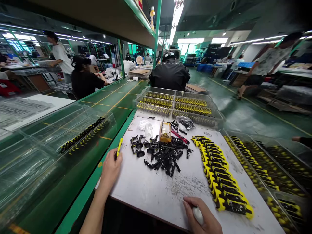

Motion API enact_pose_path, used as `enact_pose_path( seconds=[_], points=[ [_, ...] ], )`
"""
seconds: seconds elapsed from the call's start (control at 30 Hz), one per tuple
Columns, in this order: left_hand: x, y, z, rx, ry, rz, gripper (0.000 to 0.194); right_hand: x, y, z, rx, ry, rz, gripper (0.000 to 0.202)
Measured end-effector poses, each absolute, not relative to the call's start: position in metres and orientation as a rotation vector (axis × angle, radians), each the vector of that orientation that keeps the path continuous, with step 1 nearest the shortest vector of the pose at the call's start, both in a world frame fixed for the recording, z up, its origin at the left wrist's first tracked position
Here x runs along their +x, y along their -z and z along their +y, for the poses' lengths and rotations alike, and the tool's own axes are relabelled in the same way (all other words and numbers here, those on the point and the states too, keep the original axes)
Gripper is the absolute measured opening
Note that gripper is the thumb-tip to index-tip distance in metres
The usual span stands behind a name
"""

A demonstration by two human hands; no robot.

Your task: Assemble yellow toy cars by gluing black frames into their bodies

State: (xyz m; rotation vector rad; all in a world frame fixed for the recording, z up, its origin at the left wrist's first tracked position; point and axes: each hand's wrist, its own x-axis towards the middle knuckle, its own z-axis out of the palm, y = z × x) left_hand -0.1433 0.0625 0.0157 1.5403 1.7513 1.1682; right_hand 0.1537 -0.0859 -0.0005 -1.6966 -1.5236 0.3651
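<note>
My left hand (111, 167), at the left edge of the white work board (136, 188), is closed on a small yellow-and-black plastic part (119, 147) that points upward. My right hand (203, 216), low over the board's front, is wrapped around a white rounded object (198, 215); its kind is hidden by the fingers. Between the hands and farther back lies a heap of black plastic parts (168, 156). To the right, a row of yellow-and-black assemblies (223, 175) runs toward me.
Clear plastic trays of yellow-and-black parts (174, 100) stand behind the board, with more trays (265, 162) at right. Left, a clear tray (80, 113) rests on the green bench. A yellow box (165, 133), red tool (180, 136) and crumpled white bag (145, 128) surround the heap. Several people work nearby.
</note>
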Motion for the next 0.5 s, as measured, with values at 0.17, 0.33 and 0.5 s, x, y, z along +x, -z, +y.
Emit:
enact_pose_path(
  seconds=[0.17, 0.33, 0.5],
  points=[
    [-0.129, -0.035, 0.03, 0.787, -1.218, 1.043, 0.016, 0.147, -0.013, -0.068, -1.759, -0.472, -1.548, 0.026],
    [-0.1, -0.041, 0.005, 0.437, -1.099, 0.853, 0.021, 0.156, -0.026, -0.028, -1.858, -0.484, -1.523, 0.025],
    [-0.086, -0.035, -0.005, 0.65, -1.049, 0.922, 0.028, 0.173, -0.032, 0.02, -1.888, -0.394, -1.476, 0.026]
  ],
)
